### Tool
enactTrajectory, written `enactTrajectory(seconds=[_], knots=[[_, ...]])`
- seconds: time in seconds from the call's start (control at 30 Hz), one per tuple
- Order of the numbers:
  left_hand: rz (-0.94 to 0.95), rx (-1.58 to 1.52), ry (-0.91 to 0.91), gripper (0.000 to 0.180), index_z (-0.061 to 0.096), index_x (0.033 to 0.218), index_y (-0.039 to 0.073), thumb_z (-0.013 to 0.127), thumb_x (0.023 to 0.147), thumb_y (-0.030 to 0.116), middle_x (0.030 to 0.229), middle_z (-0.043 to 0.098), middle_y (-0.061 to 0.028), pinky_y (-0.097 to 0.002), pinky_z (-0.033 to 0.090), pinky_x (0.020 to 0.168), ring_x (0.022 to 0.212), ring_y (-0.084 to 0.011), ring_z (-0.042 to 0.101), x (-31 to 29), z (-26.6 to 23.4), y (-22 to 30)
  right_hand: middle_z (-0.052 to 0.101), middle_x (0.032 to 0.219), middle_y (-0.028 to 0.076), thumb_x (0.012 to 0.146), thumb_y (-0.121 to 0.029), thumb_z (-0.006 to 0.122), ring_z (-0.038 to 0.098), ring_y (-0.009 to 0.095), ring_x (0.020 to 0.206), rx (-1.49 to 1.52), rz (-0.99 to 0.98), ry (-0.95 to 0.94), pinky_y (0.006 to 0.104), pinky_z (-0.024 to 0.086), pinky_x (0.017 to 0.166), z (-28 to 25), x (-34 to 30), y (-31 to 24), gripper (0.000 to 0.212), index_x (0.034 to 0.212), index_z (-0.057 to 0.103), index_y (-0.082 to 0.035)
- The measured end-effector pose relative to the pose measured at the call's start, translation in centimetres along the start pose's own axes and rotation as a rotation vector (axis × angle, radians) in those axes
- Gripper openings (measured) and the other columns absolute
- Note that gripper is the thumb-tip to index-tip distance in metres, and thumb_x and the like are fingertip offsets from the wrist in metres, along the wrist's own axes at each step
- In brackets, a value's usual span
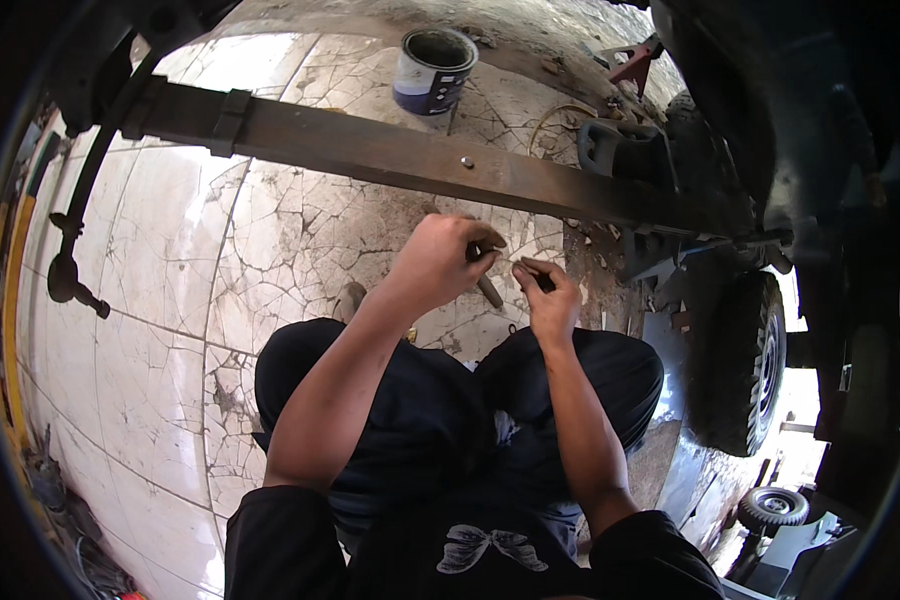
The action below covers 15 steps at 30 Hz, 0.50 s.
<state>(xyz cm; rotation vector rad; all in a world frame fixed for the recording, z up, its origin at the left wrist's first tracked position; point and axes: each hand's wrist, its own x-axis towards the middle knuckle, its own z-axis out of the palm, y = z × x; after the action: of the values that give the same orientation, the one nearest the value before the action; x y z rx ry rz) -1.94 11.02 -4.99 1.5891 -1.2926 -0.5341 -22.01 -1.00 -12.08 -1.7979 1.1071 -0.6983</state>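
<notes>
My left hand (448,258) is closed, its thumb and fingers curled toward each other near the middle of the view. Just to its right, my right hand (553,305) has thumb and fingers pinched together. The fingertips of both hands almost meet; whatever they hold is too small or hidden to name. A short brownish rod (490,291) shows below the left fingers. Whether the hand grips it or it lies on the floor behind, I cannot tell. A small dark ring (512,328) is by my right knee.
A long rusty metal beam (370,148) crosses in front of my hands. Beyond it stands an open paint can (432,85). A tyre (755,365) is at the right, and a dark rod with a joint (68,250) hangs at the left. Cracked tiles (150,400) cover the floor.
</notes>
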Motion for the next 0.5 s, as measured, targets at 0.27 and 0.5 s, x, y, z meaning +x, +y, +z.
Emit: enactTrajectory(seconds=[0.27,0.5], knots=[[-0.609,-0.023,-0.126,0.037,0.079,0.11,0.001,0.069,0.102,0.036,0.087,0.078,-0.0135,-0.0341,0.056,0.078,0.083,-0.0194,0.075,0.6,5.2,0.6,0.076,0.099,0.011,0.08,0.006,0.08,0.076,0.024,0.09,-0.008,-0.43,0.143,0.0334,0.06,0.082,0.8,-0.6,-1.7,0.029,0.106,0.077,-0.006],[-0.64,-0.782,0.069,0.04,0.071,0.125,-0.004,0.07,0.104,0.031,0.114,0.075,-0.0058,-0.029,0.053,0.091,0.099,-0.0129,0.069,-0.9,9.3,-1.5,0.074,0.103,0.014,0.08,0.008,0.074,0.074,0.034,0.096,-0.039,-0.579,0.189,0.0408,0.059,0.082,0.6,-0.7,-2.0,0.047,0.124,0.066,-0.008]])
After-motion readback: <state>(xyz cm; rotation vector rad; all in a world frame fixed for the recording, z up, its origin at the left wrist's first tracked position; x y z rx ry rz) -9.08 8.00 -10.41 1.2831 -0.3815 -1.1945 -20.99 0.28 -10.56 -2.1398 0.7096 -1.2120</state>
